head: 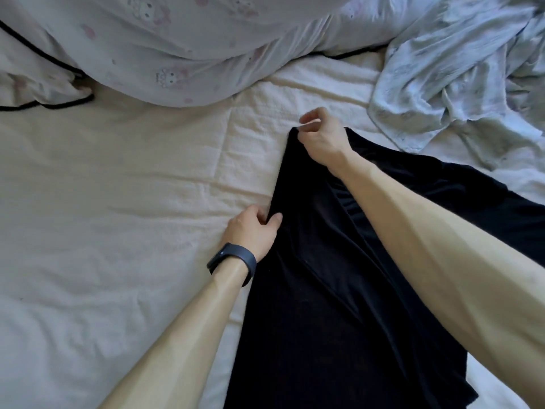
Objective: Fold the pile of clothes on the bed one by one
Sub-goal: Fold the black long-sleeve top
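Now both hands pinch soft black garment (339, 290): left hand (253, 231) side edge, right hand (320, 137) corner

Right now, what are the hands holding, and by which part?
Both hold the black garment. The right hand pinches its far corner, and the left hand grips the same left edge nearer the person.

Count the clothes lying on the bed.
2. A black garment lies at centre, held by the left hand and right hand; a crumpled pale blue piece, seemingly clothing, lies far right. More may lie outside the view.
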### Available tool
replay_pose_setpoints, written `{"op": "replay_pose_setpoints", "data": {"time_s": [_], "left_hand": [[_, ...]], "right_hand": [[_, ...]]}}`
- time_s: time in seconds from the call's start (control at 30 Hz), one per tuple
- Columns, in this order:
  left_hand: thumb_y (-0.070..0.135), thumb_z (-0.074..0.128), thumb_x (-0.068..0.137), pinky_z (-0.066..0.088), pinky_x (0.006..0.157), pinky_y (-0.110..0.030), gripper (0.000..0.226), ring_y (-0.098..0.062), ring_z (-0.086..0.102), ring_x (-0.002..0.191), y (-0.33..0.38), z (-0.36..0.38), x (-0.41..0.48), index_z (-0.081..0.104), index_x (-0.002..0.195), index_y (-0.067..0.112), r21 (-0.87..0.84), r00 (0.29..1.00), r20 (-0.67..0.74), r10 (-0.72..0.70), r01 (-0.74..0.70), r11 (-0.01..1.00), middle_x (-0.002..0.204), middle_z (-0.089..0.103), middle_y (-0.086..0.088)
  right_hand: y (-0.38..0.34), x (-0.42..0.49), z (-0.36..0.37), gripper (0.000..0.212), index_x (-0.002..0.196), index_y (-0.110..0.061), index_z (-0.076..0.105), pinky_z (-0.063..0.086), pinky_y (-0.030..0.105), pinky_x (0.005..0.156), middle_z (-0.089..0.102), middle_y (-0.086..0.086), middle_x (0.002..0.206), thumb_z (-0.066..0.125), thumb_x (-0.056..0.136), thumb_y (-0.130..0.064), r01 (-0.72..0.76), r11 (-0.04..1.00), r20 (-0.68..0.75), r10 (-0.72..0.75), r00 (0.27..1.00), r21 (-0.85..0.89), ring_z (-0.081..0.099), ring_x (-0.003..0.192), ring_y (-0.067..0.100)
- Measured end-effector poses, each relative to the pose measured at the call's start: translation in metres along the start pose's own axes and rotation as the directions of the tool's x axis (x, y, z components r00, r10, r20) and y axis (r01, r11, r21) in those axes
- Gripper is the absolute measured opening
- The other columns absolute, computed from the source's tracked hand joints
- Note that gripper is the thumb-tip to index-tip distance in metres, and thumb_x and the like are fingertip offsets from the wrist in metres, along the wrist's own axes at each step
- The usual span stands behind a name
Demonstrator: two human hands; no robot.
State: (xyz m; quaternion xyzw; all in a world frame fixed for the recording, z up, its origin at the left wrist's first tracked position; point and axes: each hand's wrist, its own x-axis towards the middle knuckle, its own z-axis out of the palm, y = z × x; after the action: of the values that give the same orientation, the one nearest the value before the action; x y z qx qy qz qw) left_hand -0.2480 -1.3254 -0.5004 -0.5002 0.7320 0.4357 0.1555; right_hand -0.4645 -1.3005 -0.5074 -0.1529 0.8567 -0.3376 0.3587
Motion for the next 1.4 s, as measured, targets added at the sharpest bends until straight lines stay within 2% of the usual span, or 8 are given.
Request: {"op": "replay_pose_setpoints", "data": {"time_s": [0.2, 0.37, 0.5, 0.63, 0.93, 1.13, 1.27, 1.4], "left_hand": [[0.049, 0.057, 0.094, 0.044, 0.067, -0.031, 0.029, -0.015, 0.059, 0.086, 0.002, 0.007, -0.012, 0.049, 0.102, 0.022, 0.016, 0.992, -0.121, 0.035, -0.033, 0.999, 0.092, 0.059, 0.009], [0.034, 0.068, 0.088, 0.040, 0.073, -0.037, 0.026, -0.020, 0.046, 0.088, -0.001, 0.051, -0.079, 0.050, 0.097, 0.017, 0.162, 0.849, -0.433, 0.304, -0.258, 0.952, 0.095, 0.048, 0.003], [0.042, 0.062, 0.091, 0.043, 0.067, -0.029, 0.017, -0.006, 0.054, 0.078, -0.001, 0.109, -0.158, 0.050, 0.087, 0.030, 0.038, 0.993, -0.033, 0.111, -0.110, 0.993, 0.085, 0.056, 0.014], [0.054, 0.055, 0.089, 0.054, 0.081, -0.030, 0.023, -0.016, 0.069, 0.084, -0.012, 0.188, -0.211, 0.063, 0.086, 0.032, 0.015, 0.903, 0.345, -0.255, 0.266, 0.964, 0.085, 0.072, 0.009], [0.050, 0.072, 0.082, 0.053, 0.079, -0.029, 0.021, -0.018, 0.068, 0.089, 0.017, 0.274, -0.248, 0.068, 0.088, 0.031, -0.220, 0.908, 0.196, -0.371, 0.409, 0.885, 0.090, 0.072, 0.004], [0.027, 0.069, 0.090, 0.055, 0.078, -0.033, 0.011, -0.015, 0.073, 0.084, 0.019, 0.281, -0.260, 0.065, 0.089, 0.016, -0.524, 0.908, 0.215, -0.361, 0.419, 0.741, 0.099, 0.073, -0.001], [0.011, 0.052, 0.097, 0.053, 0.072, -0.029, 0.004, -0.016, 0.073, 0.075, 0.020, 0.286, -0.278, 0.056, 0.098, 0.011, -0.626, 0.891, 0.290, -0.350, 0.453, 0.635, 0.104, 0.070, -0.008], [0.023, 0.059, 0.097, 0.054, 0.080, -0.034, 0.020, -0.020, 0.069, 0.092, 0.016, 0.300, -0.286, 0.060, 0.114, 0.013, -0.623, 0.870, 0.354, -0.344, 0.494, 0.606, 0.113, 0.071, -0.006]], "right_hand": [[0.047, -0.079, -0.026, 0.024, 0.116, -0.027, 0.064, 0.044, 0.009, 0.076, 0.067, -0.017, 0.102, 0.066, 0.092, -0.030, -0.009, 0.991, -0.171, 0.032, 0.985, 0.134, 0.062, 0.090, -0.004], [0.165, -0.224, -0.069, 0.018, 0.108, -0.029, 0.066, 0.049, 0.019, 0.085, 0.069, -0.014, 0.094, 0.070, 0.092, -0.036, -0.207, 0.977, -0.334, 0.213, 0.918, 0.056, 0.064, 0.089, -0.001], [0.260, -0.320, -0.092, 0.026, 0.114, -0.026, 0.066, 0.051, 0.039, 0.094, 0.065, -0.008, 0.106, 0.065, 0.092, -0.041, -0.381, 0.906, -0.270, 0.326, 0.906, -0.184, 0.062, 0.106, 0.017], [0.308, -0.358, -0.106, 0.021, 0.106, -0.030, 0.066, 0.054, 0.042, 0.089, 0.062, -0.008, 0.100, 0.063, 0.091, -0.045, -0.355, 0.894, -0.156, 0.323, 0.934, -0.273, 0.059, 0.101, 0.019], [0.326, -0.346, -0.136, 0.015, 0.091, -0.020, 0.056, 0.037, 0.018, 0.062, 0.064, -0.007, 0.080, 0.058, 0.099, -0.032, -0.238, 0.961, 0.048, 0.246, 0.968, -0.139, 0.057, 0.075, 0.007], [0.341, -0.348, -0.153, 0.015, 0.101, -0.015, 0.059, 0.037, 0.032, 0.072, 0.067, 0.004, 0.093, 0.048, 0.104, -0.024, -0.307, 0.952, 0.003, 0.307, 0.952, 0.012, 0.059, 0.086, 0.024], [0.336, -0.358, -0.147, 0.015, 0.099, -0.015, 0.057, 0.056, 0.042, 0.072, 0.070, 0.007, 0.090, 0.046, 0.104, -0.023, -0.348, 0.936, 0.130, 0.339, 0.932, 0.051, 0.065, 0.064, 0.020], [0.333, -0.375, -0.142, 0.031, 0.097, -0.011, 0.061, 0.061, 0.035, 0.064, 0.070, 0.004, 0.083, 0.071, 0.092, -0.040, -0.414, 0.894, 0.159, 0.389, 0.907, 0.174, 0.069, 0.063, 0.016]]}}
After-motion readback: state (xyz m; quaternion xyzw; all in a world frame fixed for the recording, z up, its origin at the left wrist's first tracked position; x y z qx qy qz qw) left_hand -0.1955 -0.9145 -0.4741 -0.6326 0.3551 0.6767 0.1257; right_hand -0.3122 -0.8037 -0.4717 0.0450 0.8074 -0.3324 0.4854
